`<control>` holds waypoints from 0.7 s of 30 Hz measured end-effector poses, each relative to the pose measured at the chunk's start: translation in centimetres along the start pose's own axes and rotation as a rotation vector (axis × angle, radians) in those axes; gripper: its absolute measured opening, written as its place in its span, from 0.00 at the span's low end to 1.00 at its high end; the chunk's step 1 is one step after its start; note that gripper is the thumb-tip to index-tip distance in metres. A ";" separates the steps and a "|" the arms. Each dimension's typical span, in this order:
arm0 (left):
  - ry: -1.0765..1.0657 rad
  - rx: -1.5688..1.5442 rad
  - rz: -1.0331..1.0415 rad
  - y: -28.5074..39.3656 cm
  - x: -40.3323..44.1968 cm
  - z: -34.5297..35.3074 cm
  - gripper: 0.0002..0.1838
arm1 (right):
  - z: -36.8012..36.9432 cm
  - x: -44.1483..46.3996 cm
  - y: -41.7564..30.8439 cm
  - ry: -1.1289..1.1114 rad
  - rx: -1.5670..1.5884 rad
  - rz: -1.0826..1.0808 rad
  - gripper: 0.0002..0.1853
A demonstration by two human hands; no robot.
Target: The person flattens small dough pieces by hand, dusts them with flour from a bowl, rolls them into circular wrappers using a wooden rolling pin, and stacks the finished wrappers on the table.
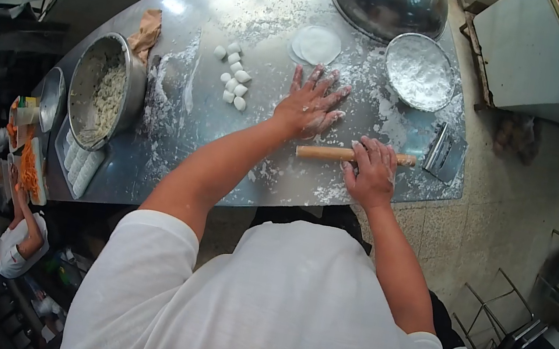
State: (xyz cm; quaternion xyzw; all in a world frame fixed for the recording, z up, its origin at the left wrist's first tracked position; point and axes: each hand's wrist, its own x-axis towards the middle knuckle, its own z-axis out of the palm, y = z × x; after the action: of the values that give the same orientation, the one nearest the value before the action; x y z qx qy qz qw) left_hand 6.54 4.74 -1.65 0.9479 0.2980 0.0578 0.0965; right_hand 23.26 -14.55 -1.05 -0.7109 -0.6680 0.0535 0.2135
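Note:
My left hand (310, 105), dusted with flour, has its fingers spread over the metal table (221, 164), just below a small stack of flat round dough wrappers (317, 46). Nothing is held in it. My right hand (372, 172) is on the wooden rolling pin (324, 152), its fingers over the right part of the pin. Left of my left hand lie several small white dough pieces (234, 77). A bowl of white flour (420, 71) stands beyond the pin at the right, and a metal scraper (439, 150) lies close to the pin's right end.
A large metal bowl of filling (108, 92) stands at the left, beside a brown cloth (146, 33) and a tray of white rolls (81, 167). An upturned metal bowl (391, 0) is at the far edge. Other people (22, 245) are at the lower left and lower right.

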 end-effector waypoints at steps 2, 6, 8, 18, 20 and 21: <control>0.040 -0.053 -0.017 0.0 0.3 -0.4 0.31 | 0.1 -0.1 0.3 -0.011 0.025 0.000 0.25; 0.210 -1.092 -0.359 -2.9 -0.3 0.6 0.22 | 0.1 -0.5 0.2 -0.013 0.059 0.016 0.25; 0.192 -1.033 -0.467 -3.3 -1.3 0.0 0.20 | 0.0 -0.1 0.2 -0.004 0.051 0.000 0.25; 0.474 -1.525 -0.970 -3.6 -3.0 -4.2 0.08 | 0.1 -0.2 0.2 0.013 0.073 0.003 0.24; 0.295 -1.207 -0.829 -4.3 -4.5 -4.7 0.08 | 0.5 -0.3 0.5 0.019 0.094 0.008 0.24; 0.115 -0.890 -0.689 -4.5 -5.8 -5.2 0.08 | 0.5 -0.3 0.4 0.023 0.099 0.011 0.24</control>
State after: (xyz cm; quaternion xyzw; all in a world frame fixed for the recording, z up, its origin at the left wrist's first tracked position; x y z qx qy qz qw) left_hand -1.56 5.76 2.09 0.6592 0.5416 0.1945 0.4840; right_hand 23.43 -14.72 -1.71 -0.7037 -0.6581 0.0796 0.2557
